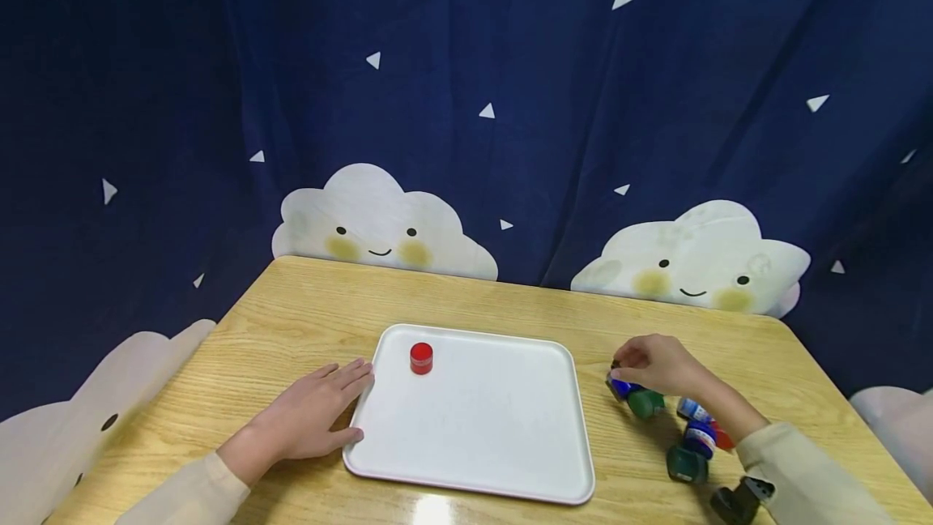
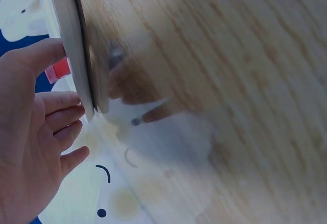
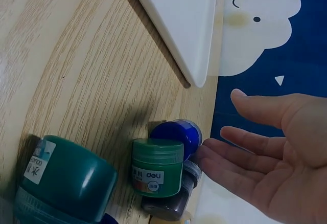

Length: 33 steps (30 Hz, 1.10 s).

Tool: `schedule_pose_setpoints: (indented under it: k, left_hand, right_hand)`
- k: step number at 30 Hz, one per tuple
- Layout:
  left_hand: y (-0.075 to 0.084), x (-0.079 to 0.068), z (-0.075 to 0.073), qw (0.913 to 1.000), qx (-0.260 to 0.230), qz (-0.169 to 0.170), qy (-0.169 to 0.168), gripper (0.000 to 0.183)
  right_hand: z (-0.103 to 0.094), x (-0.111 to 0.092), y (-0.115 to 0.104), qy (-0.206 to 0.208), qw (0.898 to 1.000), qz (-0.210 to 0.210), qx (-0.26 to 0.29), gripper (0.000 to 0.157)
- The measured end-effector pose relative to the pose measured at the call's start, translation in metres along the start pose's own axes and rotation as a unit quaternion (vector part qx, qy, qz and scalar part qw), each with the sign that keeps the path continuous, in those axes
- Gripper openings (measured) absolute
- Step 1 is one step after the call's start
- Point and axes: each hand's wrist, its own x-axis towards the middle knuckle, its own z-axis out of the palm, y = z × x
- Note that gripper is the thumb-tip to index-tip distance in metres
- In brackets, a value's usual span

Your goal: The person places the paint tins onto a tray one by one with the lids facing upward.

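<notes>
My left hand [image 1: 309,416] lies with straight fingers at the left edge of a white tray [image 1: 474,428], its fingertips and thumb touching the rim. A red paint jar [image 1: 421,358] stands in the tray's far left part. To the right of the tray, my right hand [image 1: 662,364] reaches down over a group of paint jars. In the right wrist view its thumb is spread away and its fingertips are beside a blue jar [image 3: 176,136] and a dark jar [image 3: 166,206]. A green jar [image 3: 157,169] leans against those two. Nothing is gripped there.
Nearer me on the right lie a dark green jar [image 1: 687,464], a blue jar [image 1: 700,437], a light blue jar [image 1: 692,410], a partly hidden red one [image 1: 722,436] and a black jar [image 1: 732,505]. A dark blue curtain [image 1: 452,104] hangs behind the wooden table [image 1: 291,314].
</notes>
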Motion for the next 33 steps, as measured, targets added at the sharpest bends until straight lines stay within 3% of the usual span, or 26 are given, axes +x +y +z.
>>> schedule_pose_setpoints:
  k: [23,33]
  left_hand:
    - [0.0,0.0,-0.001,1.0,0.003,0.001,-0.006,0.07]
    - [0.001,0.0,-0.001,1.0,0.004,0.0,-0.003,0.071]
  right_hand:
    - [0.014,0.007,0.001,-0.012,1.0,-0.027,0.008,0.03]
    - [0.017,0.01,-0.005,-0.021,1.0,-0.005,0.002,0.03]
